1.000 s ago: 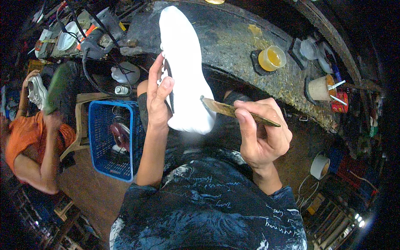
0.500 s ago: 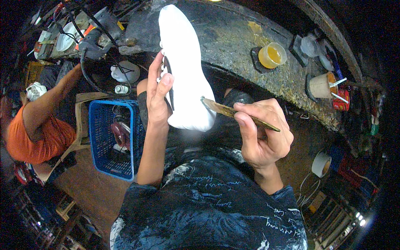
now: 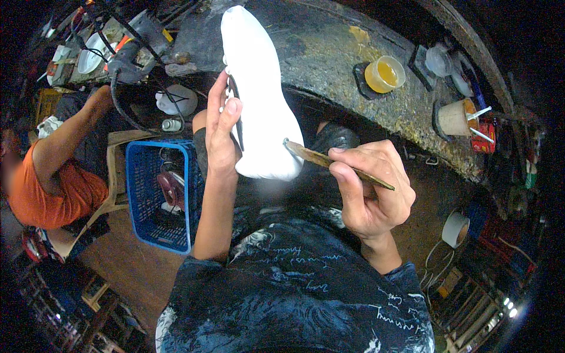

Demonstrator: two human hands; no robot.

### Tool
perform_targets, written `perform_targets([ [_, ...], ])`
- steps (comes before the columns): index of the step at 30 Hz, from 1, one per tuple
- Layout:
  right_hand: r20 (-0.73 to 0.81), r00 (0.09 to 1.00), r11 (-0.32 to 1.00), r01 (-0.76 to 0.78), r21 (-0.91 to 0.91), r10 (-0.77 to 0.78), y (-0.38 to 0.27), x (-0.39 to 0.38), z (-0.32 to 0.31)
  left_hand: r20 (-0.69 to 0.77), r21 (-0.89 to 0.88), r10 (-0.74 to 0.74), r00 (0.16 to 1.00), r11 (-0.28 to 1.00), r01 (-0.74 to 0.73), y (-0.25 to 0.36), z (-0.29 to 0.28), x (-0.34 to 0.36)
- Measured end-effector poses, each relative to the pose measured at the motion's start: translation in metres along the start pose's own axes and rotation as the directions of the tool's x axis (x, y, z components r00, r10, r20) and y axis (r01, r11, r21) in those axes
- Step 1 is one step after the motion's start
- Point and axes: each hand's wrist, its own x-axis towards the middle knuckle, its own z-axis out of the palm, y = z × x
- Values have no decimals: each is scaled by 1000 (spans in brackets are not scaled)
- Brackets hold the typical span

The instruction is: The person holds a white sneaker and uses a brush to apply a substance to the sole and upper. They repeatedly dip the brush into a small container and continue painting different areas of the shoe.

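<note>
A white shoe point(image 3: 259, 100), so bright that its details wash out, stands lengthwise before me with its heel toward me. My left hand point(image 3: 220, 138) is closed around its left side, beside a dark strip with small white bumps. In my right hand point(image 3: 378, 191), thumb and fingers pinch a thin, worn wooden-handled brush point(image 3: 315, 156). The brush's tip meets the lower right side of the shoe, near the heel; its bristles are too small to make out.
On the dark, crusted workbench point(image 3: 318, 65) stand a cup of yellow liquid point(image 3: 385, 75) and a beige pot point(image 3: 456, 119) holding white sticks. A blue basket point(image 3: 189, 217) is on the floor to the left. Beyond it sits a person in an orange shirt point(image 3: 65, 188). A white roll point(image 3: 455, 229) lies right.
The shoe has shifted very slightly left and up in the picture, with my left hand on it. The brush tip stays at nearly the same spot. The person at left has leaned a little.
</note>
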Motion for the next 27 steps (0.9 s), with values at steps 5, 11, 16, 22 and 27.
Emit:
perform_targets([
  [5, -5, 1000, 1000, 1, 10, -1, 0, 0, 0, 4, -22, 7, 1000, 1000, -7, -2, 1, 0],
  [11, 5, 1000, 1000, -7, 12, 7, 0, -1, -3, 6, -86, -14, 1000, 996, 14, -3, -1, 3],
  [16, 14, 1000, 1000, 2, 3, -2, 1, -3, -5, 2, -40, -18, 1000, 999, 18, -3, 1, 3],
  [22, 12, 1000, 1000, -5, 5, 5, -1, -6, -6, -11, -59, -31, 999, 998, 30, 2, 6, 3],
  [27, 29, 1000, 1000, -4, 4, 4, -2, -8, -9, -25, -44, -33, 999, 999, 32, 4, 8, 3],
])
